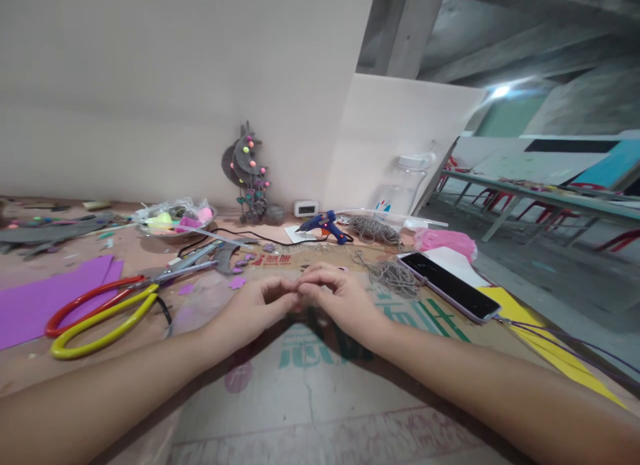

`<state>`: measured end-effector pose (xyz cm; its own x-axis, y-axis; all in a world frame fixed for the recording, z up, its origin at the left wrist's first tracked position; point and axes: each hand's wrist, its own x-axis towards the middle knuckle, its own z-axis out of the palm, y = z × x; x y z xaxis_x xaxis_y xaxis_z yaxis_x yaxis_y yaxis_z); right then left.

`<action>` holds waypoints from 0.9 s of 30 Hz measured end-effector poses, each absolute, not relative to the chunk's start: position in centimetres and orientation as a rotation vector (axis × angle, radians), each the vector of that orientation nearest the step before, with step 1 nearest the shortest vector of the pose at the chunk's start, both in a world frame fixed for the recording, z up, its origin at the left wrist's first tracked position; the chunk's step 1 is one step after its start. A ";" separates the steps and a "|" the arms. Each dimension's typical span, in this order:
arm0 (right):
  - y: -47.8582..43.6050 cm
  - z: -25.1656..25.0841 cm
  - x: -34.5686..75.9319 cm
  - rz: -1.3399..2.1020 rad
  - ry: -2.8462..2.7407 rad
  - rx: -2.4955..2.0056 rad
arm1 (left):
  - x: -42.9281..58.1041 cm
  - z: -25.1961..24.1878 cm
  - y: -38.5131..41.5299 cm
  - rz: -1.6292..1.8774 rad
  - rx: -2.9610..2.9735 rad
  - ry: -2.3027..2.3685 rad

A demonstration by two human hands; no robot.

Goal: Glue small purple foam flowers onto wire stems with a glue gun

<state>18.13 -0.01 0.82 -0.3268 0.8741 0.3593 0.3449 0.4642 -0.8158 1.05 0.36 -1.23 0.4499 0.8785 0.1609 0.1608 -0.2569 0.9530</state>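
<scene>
My left hand (pixel 257 306) and my right hand (pixel 345 304) meet at the fingertips over a printed cardboard sheet (pixel 320 402). The fingers of both are closed in a pinch, and whatever lies between them is hidden or too small to name. Behind the hands are small purple foam flowers (pixel 237 282) and a grey crescent piece (pixel 226 257). Beyond these a blue glue gun (pixel 327 225) rests on the table. To the right of my right hand sits a loose tangle of grey yarn (pixel 396 277).
Red-and-yellow-handled scissors (pixel 107 312) lie left, partly over purple foam sheets (pixel 25 295). A phone (pixel 450 285) lies right, near yellow paper (pixel 545 338). At the back stand a pompom-decorated moon ornament (pixel 246 162), a small digital clock (pixel 306 208) and a clear bottle (pixel 406 188).
</scene>
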 end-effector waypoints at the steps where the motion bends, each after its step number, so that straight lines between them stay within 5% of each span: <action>1: 0.1 0.8 18.3 0.829 -1.831 -1.017 | 1.0 -1.0 0.3 0.943 1.731 0.934; 11: 1.4 3.6 21.3 0.942 -1.582 -0.975 | -1.4 0.8 1.5 0.953 2.213 1.340; 27: 1.6 0.0 20.3 0.937 -1.949 -1.172 | -0.6 -1.5 2.5 0.835 2.396 1.283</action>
